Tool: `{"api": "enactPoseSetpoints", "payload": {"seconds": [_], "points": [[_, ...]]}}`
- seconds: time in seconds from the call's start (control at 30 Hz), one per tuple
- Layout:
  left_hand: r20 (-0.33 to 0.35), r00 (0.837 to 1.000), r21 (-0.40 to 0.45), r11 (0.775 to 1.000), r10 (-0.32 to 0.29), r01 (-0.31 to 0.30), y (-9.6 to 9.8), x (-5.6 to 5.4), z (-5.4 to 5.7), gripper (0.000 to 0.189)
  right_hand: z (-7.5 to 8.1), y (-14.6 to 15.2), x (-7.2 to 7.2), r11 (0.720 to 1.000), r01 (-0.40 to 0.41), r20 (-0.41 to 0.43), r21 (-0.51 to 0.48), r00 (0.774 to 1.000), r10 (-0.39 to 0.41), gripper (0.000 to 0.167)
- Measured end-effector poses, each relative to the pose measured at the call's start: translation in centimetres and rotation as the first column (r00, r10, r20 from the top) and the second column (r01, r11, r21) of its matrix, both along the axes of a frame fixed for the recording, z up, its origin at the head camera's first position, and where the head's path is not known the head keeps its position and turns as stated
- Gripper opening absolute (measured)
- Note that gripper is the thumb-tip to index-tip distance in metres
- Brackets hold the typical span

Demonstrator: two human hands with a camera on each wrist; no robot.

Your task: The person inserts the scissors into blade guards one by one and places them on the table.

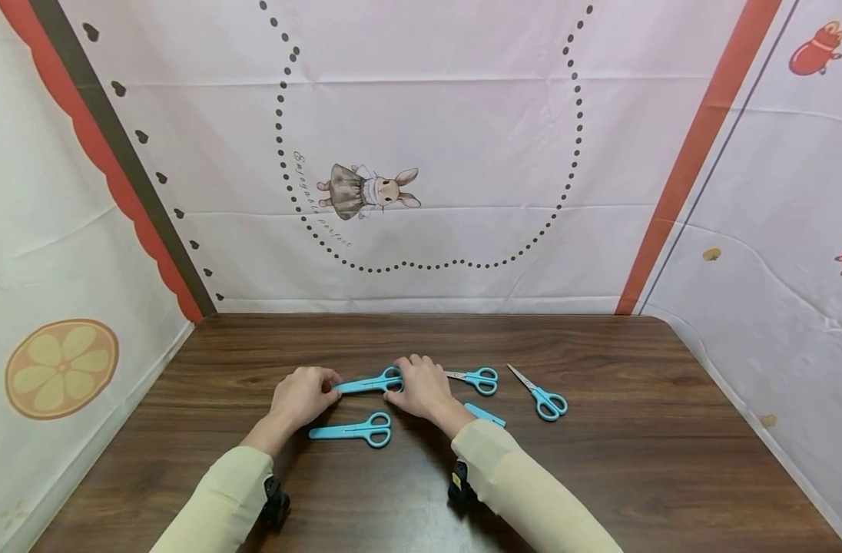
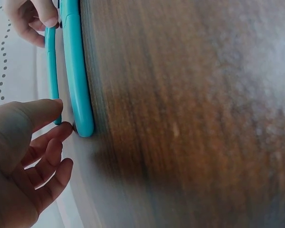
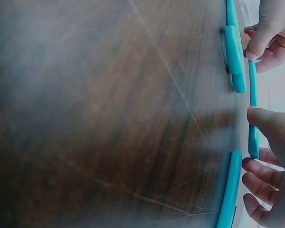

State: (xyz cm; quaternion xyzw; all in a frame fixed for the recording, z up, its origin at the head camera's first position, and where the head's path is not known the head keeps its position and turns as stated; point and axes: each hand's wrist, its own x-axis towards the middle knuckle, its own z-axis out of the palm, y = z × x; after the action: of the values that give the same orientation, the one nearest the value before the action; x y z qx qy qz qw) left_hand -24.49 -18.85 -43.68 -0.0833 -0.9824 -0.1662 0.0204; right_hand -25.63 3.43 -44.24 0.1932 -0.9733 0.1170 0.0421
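Between both hands lies a pair of turquoise scissors [image 1: 366, 383] with its blades inside a turquoise cover. My left hand [image 1: 302, 395] pinches the cover's tip between thumb and fingers, the other fingers loosely bent. At the loop end, my right hand [image 1: 424, 389] pinches the handle with thumb and fingers; part of one loop is hidden behind it. In the left wrist view, the pinched scissors [image 2: 52, 71] show edge-on. A second pair of covered turquoise scissors [image 1: 348, 432] rests on the table nearer the body, below the first, loops to the right.
Right of the right hand lie turquoise scissors [image 1: 475, 377] with a bare blade, partly hidden by the hand. Farther right are more bare-bladed scissors [image 1: 540, 393]. A loose turquoise blade cover [image 1: 485, 415] lies beside the right wrist. Printed cloth [image 1: 462, 177] hangs behind the wooden table [image 1: 635, 461].
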Motion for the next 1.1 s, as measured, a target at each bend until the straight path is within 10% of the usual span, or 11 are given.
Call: {"api": "enactPoseSetpoints", "payload": {"seconds": [1.1], "points": [[0.005,1.000,-0.008,1.000,-0.006,0.006,-0.23,-0.21,-0.34,0.012,0.07,-0.35,0.05,0.997,0.006,0.052,0.082,0.999,-0.010,0.056]]}}
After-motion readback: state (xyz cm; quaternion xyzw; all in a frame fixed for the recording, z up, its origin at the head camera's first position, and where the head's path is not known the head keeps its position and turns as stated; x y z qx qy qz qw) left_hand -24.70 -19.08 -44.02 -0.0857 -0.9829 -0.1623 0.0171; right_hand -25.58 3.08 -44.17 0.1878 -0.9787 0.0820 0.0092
